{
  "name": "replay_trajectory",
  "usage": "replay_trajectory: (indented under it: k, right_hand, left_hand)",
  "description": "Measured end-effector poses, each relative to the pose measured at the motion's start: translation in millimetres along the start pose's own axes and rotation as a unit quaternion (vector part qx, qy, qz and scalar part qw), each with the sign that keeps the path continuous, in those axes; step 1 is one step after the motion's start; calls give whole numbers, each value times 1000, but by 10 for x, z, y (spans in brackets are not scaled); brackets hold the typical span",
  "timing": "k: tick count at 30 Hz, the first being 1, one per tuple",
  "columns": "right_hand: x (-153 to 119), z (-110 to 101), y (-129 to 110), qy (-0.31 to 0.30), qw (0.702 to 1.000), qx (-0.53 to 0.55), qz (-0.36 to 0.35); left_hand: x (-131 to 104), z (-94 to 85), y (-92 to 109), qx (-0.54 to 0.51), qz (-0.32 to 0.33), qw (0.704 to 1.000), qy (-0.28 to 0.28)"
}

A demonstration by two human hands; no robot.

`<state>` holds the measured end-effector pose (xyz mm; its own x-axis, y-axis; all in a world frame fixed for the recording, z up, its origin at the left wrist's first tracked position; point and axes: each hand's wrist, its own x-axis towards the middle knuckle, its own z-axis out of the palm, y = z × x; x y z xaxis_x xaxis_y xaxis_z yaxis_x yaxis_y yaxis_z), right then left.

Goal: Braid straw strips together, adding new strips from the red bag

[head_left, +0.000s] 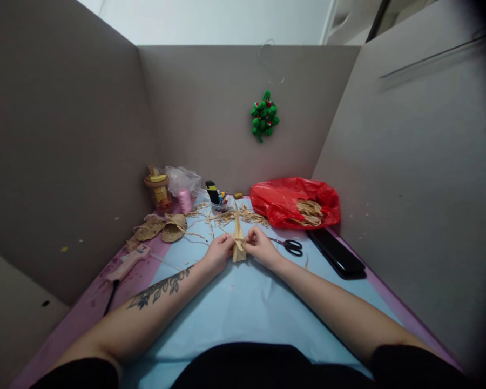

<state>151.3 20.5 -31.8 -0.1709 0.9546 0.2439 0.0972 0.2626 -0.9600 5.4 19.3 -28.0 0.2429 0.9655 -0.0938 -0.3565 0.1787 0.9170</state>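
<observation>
Over the blue-covered worktop, the left hand and right hand pinch a pale dry husk between them; uneven pulling from either grip could split it, since it looks brittle.

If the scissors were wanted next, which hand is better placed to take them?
Probably the right hand: the scissors lie close beside it, on its own side. The left hand is farther off, across the husk. Both hands are at the husk, so the right would first have to let go.
</observation>
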Motion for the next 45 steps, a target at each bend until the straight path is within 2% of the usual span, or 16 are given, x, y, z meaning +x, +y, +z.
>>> replay_trajectory:
  k: [7,11,18,21,25,28,30,31,33,37,39,42,45]
  right_hand:
    - [-25,47,-102,9,1000,5,-6]
    - [4,45,-39,15,1000,-1,-8]
    - [147,-170,142,66,996,-55,-27]
    - [208,-342,133,110,986,-125,-27]
    - [275,-542,174,179,974,-125,54]
    - [298,-592,216,185,973,-92,106]
    - [294,-570,212,169,974,-87,121]
    - [284,-545,198,154,977,-86,119]
    - [251,-480,152,108,985,-80,104]
    - [144,-355,28,-50,988,-92,116]
    - [86,-321,-38,-120,976,-100,149]
    - [17,-308,-144,-174,967,-80,168]
    - [-15,-304,-243,-187,969,-95,133]
  left_hand:
    - [28,-26,-16,-9,-2,1000,-15]
    - [-4,7,25,-8,-3,1000,-19]
    - [-15,21,162,9,24,1000,0]
    - [66,-72,454,-56,89,994,36]
    - [98,-272,1104,-163,204,961,87]
    - [59,-429,1498,-219,255,935,116]
    - [42,-494,1590,-223,269,925,147]
    - [41,-502,1573,-210,277,925,151]
    - [50,-461,1422,-142,258,946,132]
    - [46,-209,878,3,137,989,60]
    - [16,-91,636,21,109,993,45]
    - [-31,-31,409,48,80,995,18]
    - [-43,-62,293,73,79,994,6]
